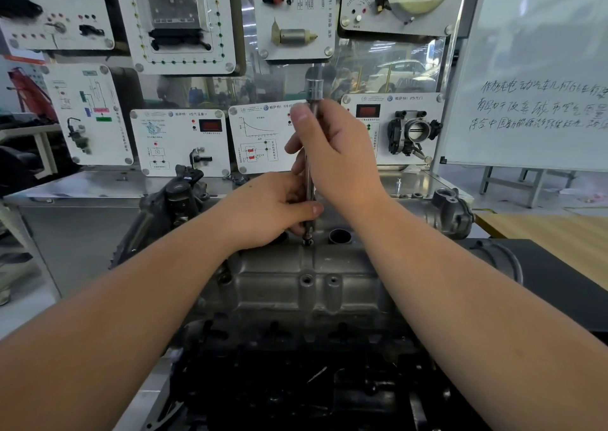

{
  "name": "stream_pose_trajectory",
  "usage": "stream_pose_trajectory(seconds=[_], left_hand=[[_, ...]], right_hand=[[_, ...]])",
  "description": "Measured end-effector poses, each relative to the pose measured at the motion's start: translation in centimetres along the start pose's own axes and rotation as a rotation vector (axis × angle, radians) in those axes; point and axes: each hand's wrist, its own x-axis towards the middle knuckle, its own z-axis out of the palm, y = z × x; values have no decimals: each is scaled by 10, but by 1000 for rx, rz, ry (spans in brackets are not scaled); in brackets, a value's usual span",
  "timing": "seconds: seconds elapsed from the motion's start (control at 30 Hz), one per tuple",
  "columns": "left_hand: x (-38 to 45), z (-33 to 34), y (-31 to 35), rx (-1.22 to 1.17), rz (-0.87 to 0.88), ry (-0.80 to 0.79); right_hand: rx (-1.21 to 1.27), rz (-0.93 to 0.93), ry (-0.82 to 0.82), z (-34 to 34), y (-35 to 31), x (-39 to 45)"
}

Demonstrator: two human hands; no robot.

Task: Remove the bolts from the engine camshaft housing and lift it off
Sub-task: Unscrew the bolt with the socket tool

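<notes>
matt cast-metal housing (309,286), shiny steel extension bar (311,180)

Steel bench (98,185) carrying the engine (296,299), with upright display panels (179,141) standing along its rear edge. Right of it, a wooden table (543,233) partly covered by a black mat (559,276).

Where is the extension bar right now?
In the head view, the extension bar stands upright at centre, gripped high by the right hand and low by the left hand, its tip on the camshaft housing beside an open round port.
</notes>
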Motion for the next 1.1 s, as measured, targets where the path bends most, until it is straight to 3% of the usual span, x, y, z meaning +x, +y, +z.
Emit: stream_pose_trajectory(seconds=[0.33, 1.1], left_hand=[[-2, -2, 1, -3, 23, -37], [2, 0, -4, 10, 1, 25]], right_hand=[[17, 56, -14, 1, 4, 1], [-62, -23, 29, 0, 1, 0]])
